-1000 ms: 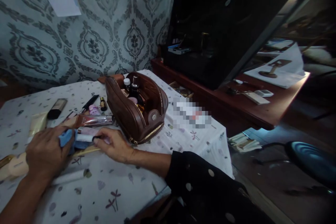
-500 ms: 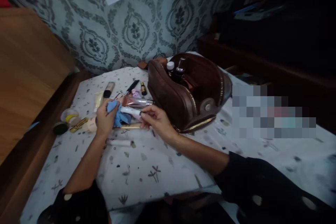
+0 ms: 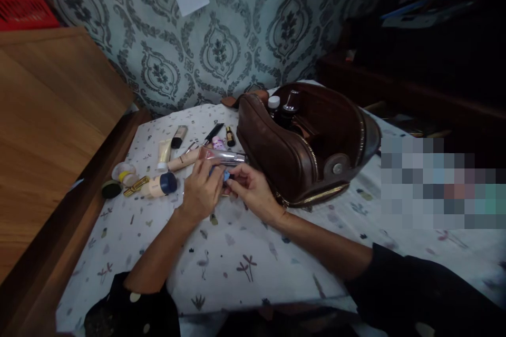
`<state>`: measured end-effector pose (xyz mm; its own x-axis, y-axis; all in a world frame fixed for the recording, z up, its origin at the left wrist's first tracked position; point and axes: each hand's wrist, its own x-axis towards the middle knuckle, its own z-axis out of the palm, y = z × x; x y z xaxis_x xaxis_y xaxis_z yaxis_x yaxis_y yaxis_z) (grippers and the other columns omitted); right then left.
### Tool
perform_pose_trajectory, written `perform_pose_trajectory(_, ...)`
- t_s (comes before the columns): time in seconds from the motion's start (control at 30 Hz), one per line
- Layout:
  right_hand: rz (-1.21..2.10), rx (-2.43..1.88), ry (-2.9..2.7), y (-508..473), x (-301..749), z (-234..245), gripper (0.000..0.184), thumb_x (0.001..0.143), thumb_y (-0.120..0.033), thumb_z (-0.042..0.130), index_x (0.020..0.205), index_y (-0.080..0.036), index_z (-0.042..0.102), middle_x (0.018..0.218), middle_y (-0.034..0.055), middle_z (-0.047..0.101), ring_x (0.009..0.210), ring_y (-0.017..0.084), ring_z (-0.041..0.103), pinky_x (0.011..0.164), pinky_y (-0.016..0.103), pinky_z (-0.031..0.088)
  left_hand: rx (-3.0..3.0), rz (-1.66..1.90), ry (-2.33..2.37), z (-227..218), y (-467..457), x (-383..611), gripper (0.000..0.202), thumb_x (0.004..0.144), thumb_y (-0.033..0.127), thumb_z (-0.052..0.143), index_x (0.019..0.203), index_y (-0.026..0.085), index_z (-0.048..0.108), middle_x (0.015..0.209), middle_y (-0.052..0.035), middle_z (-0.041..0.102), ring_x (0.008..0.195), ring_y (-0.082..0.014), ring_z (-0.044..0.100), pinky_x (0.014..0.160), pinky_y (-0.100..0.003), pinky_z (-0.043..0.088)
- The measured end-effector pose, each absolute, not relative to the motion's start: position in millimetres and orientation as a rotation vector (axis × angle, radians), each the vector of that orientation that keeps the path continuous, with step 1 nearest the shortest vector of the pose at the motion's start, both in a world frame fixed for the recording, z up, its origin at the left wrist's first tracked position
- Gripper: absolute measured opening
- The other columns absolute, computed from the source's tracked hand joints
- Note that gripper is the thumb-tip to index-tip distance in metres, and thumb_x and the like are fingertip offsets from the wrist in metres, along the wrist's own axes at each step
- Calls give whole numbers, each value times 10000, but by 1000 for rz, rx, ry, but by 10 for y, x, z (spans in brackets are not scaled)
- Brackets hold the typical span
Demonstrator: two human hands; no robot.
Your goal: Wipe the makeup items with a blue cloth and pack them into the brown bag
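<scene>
My left hand (image 3: 202,189) is closed round a blue cloth (image 3: 226,175), and only small bits of the cloth show between the fingers. Close beside it, my right hand (image 3: 253,192) pinches the dark end of a slim white tube, whose white body is now covered by my left hand and the cloth. Just beyond my fingers lies a clear tube with a silver cap (image 3: 227,156). The open brown leather bag (image 3: 272,150) stands right behind my right hand, with a white-capped bottle (image 3: 273,104) and a silver-capped bottle (image 3: 291,101) inside.
Left of my hands lie a blue-capped bottle (image 3: 158,185), a beige tube (image 3: 184,159), a cream tube (image 3: 164,154), a foundation bottle (image 3: 179,137) and a round dark lid (image 3: 111,189). A wooden panel (image 3: 51,116) borders the table's left side; a patterned wall (image 3: 221,47) is behind.
My left hand has moved right along the white tube with the cloth, up against my right hand, covering the tube. The view has shifted, so the scene sits further right.
</scene>
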<state>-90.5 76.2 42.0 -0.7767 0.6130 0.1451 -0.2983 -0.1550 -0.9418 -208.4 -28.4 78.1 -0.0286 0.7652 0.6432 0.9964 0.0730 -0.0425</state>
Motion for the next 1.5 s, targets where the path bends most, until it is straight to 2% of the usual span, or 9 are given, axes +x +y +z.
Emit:
perform_pose_trajectory(0.23, 1891, -327, -1580, 789, -870, 463, 192, 791, -335, 681, 872, -209, 562, 634, -18, 664, 581, 142, 628, 585, 290, 519, -1529, -509, -2069, 800, -341, -2426, 281, 1014, 271, 392, 930, 180, 644, 1015, -107, 647, 963, -248, 554, 851, -366, 455)
perform_pose_trajectory(0.43, 1883, -315, -1565, 784, -869, 466, 210, 780, -358, 723, 865, -220, 589, 653, -17, 684, 603, 149, 652, 600, 303, 542, -1490, -1153, -2374, 820, -358, -2607, 303, 997, 348, 398, 783, 201, 554, 734, 4, 563, 725, -163, 542, 709, -275, 414)
perform_pose_trajectory(0.6, 1995, -390, -1456, 800, -889, 453, 312, 723, -460, 800, 785, -209, 626, 653, 3, 706, 615, 160, 672, 618, 303, 559, -1442, -1394, -2425, 807, -337, -2640, 271, 964, 379, 445, 833, 196, 594, 699, 27, 557, 656, -140, 526, 633, -242, 408)
perform_pose_trajectory(0.7, 2058, -475, -1383, 810, -901, 444, 343, 690, -484, 826, 734, -205, 631, 663, 7, 707, 652, 171, 685, 678, 328, 576, -1434, -1278, -2365, 839, -351, -2579, 246, 969, 349, 461, 857, 195, 617, 760, 4, 608, 725, -162, 573, 688, -260, 430)
perform_pose_trajectory(0.87, 1975, -467, -1400, 815, -923, 411, 270, 638, -356, 853, 733, -213, 646, 684, -15, 675, 653, 152, 657, 686, 308, 563, -1427, -754, -2076, 867, -342, -2231, 283, 1023, 330, 429, 908, 184, 643, 942, -82, 671, 932, -232, 596, 826, -336, 445)
perform_pose_trajectory(1.1, 1803, -382, -1536, 793, -903, 393, 176, 695, -315, 793, 728, -210, 655, 726, -3, 675, 673, 153, 626, 677, 308, 532, -1574, -471, -2042, 796, -303, -2131, 235, 1020, 262, 442, 947, 197, 656, 964, -78, 690, 943, -233, 603, 784, -326, 453)
perform_pose_trajectory(1.27, 1716, -380, -1572, 807, -893, 396, 148, 710, -309, 769, 761, -211, 671, 772, 10, 684, 740, 173, 640, 698, 315, 535, -1443, -936, -2327, 864, -361, -2495, 276, 1004, 319, 425, 916, 199, 658, 910, -59, 685, 898, -213, 618, 814, -317, 470)
perform_pose_trajectory(1.4, 1676, -372, -1560, 814, -885, 415, 131, 717, -293, 766, 780, -211, 685, 821, 18, 696, 798, 179, 652, 771, 325, 543, -1426, -1596, -2535, 843, -362, -2640, 284, 906, 446, 539, 855, 200, 673, 728, -4, 651, 692, -173, 619, 646, -268, 474)
perform_pose_trajectory(1.5, 1785, -392, -1481, 818, -888, 433, 203, 708, -324, 786, 838, -219, 672, 810, 10, 703, 737, 167, 657, 735, 322, 557, -1362, -1774, -2556, 813, -350, -2667, 327, 861, 495, 572, 919, 191, 677, 691, 1, 648, 566, -154, 588, 544, -262, 463)
